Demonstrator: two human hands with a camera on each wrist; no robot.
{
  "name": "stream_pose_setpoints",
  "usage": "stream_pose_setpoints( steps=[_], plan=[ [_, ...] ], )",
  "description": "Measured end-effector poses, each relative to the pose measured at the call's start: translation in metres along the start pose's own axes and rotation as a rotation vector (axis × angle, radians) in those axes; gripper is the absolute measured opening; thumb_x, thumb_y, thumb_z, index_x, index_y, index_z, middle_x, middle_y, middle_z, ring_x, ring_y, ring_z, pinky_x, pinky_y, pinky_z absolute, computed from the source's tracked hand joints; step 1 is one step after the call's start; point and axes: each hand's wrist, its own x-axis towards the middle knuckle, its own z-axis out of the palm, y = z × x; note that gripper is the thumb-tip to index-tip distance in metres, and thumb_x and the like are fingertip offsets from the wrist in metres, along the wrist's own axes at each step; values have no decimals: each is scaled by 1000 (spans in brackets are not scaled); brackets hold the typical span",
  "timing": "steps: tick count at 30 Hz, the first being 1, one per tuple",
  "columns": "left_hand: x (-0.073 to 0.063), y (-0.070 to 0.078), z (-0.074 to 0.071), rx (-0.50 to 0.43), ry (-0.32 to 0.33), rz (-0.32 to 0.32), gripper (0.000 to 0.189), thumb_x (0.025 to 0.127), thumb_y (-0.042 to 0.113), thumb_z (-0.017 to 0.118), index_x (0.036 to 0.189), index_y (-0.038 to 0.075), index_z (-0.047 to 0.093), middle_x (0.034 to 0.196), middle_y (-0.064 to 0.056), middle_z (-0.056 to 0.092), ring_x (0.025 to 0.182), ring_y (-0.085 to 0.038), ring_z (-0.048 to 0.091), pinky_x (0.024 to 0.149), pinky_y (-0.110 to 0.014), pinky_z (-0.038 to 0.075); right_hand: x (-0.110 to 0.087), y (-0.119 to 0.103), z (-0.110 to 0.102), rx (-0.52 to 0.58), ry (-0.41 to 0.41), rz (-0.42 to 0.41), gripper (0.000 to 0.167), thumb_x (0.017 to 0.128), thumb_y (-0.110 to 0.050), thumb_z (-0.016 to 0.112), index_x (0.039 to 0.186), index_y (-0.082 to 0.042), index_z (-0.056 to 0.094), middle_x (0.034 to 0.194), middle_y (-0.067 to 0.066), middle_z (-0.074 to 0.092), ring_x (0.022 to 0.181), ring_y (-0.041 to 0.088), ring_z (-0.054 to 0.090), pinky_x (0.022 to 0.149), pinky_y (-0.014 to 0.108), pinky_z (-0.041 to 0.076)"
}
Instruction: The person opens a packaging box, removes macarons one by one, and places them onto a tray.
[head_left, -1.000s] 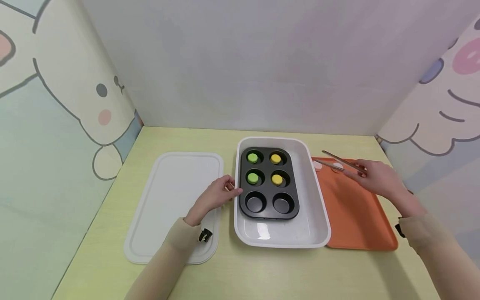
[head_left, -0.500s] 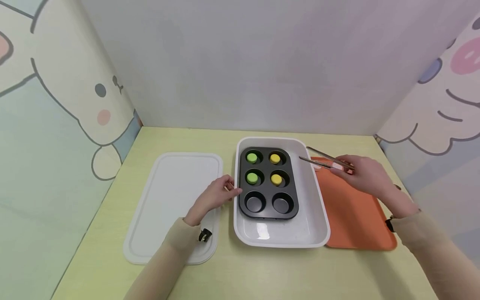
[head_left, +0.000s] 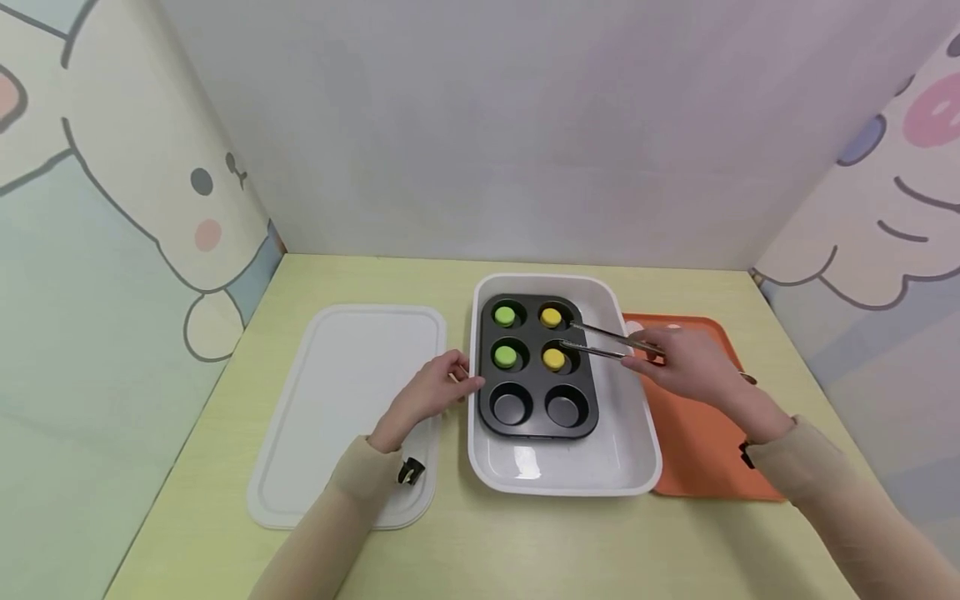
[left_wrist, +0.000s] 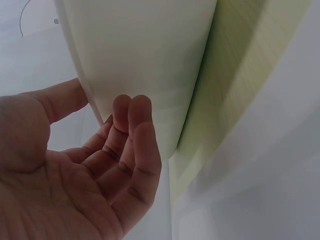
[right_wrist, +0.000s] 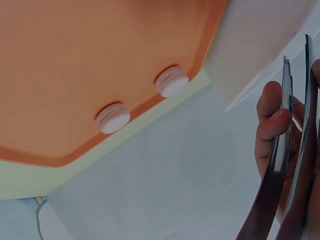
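Observation:
My right hand (head_left: pixel 686 367) holds long metal tongs (head_left: pixel 603 352), whose tips stand apart over the right column of a dark muffin pan (head_left: pixel 538 387), near two yellow macarons (head_left: pixel 553 359). Nothing shows between the tips. Two green macarons (head_left: pixel 505 357) sit in cups of the left column; the front two cups hold nothing. The pan lies inside a white tub (head_left: pixel 566 485). At the tub's left side my left hand (head_left: pixel 438 385) grips the rim, thumb over the edge and curled fingers against the outer wall (left_wrist: pixel 140 55) in the left wrist view.
An orange tray (head_left: pixel 708 450) lies right of the tub, with two pale pink macarons (right_wrist: pixel 171 81) near its far edge. A white board (head_left: pixel 345 408) lies to the left. Walls rise behind the table (head_left: pixel 540 550) and on both sides.
My right hand has carried the tongs left from over the orange tray to above the muffin pan. My left hand stays at the tub's rim. The macarons in the pan have not moved.

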Motion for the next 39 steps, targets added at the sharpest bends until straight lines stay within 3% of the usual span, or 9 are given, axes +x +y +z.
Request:
stream_pose_setpoints(
  steps=[6,12,23,39],
  plan=[
    [0,1,0,-3,0,5,27,95,26,70,103,5,57,87,-3,64,74,-28,65,57,-30,45,4,-8,8,-10,-84,80,37,88,-37,77,109,-7,73,73,-4,54,56,11,45,50,29,37],
    [-1,3,0,-1,0,1,26,95,26,70,103,6,57,87,-3,64,75,-28,65,58,-29,44,6,-14,13,-10,-113,61,37,88,-35,77,111,-7,73,89,5,56,58,10,46,52,29,40],
    [0,1,2,-4,-2,-8,28,95,27,71,104,5,57,87,-3,64,75,-27,66,58,-30,45,13,-19,21,-78,-145,18,33,87,-37,78,106,-10,76,88,4,58,61,11,46,62,34,33],
    [-1,0,1,-9,5,4,27,94,25,71,103,3,57,86,-3,63,75,-28,67,58,-29,45,12,-24,23,-70,-158,-17,18,90,-31,76,95,-14,73,81,-1,51,58,9,45,54,28,38]
  ],
)
